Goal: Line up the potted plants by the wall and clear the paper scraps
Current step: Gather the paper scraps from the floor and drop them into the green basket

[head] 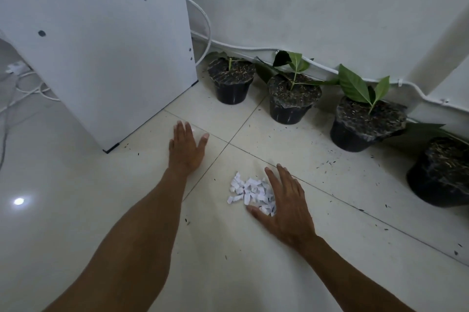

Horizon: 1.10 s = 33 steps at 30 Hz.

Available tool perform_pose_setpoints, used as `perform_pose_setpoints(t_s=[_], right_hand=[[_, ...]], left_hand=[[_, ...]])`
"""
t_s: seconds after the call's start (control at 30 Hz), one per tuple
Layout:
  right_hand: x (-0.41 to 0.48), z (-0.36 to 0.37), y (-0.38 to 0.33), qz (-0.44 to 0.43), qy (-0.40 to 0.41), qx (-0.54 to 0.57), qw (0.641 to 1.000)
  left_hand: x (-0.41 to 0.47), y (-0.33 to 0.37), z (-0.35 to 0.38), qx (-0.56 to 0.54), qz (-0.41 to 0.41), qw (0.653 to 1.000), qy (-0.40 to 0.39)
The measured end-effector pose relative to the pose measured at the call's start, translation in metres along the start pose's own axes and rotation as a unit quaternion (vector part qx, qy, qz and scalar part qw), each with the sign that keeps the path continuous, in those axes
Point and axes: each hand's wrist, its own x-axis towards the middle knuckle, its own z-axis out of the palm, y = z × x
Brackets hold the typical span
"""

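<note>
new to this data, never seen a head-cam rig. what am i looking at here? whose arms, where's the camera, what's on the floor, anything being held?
There is no robot. A person wears one wide-angle camera on the head, looking forward and down, so the two bare arms coming in from the bottom are their own.

The left hand lies flat and open on the tiled floor, holding nothing. The right hand is also open, fingers spread, resting against the right edge of a small pile of white paper scraps; it looks set to gather them, but nothing is gripped.

Along the wall stands a row of four black potted plants; the fourth is cut off at the right edge. A white cable runs along the base of the wall. The white panel on the left looks like the side of a cabinet. Dark specks are scattered on the tiles.
</note>
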Motion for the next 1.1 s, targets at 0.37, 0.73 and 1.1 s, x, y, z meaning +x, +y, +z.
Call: perform_pose_setpoints(t_s=[0.37, 0.73, 1.1], right_hand=[[-0.002, 0.000, 0.002, 0.035, -0.041, 0.034, 0.998], [-0.005, -0.057, 0.014, 0.068, -0.112, -0.143, 0.981], [-0.002, -0.032, 0.009, 0.026, -0.116, -0.170, 0.978]], left_hand=[[-0.074, 0.032, 0.034, 0.058, 0.161, 0.984, -0.055], [-0.138, 0.044, 0.005, 0.046, 0.310, 0.942, -0.123], [-0.113, 0.036, 0.022, 0.007, 0.269, 0.948, -0.168]])
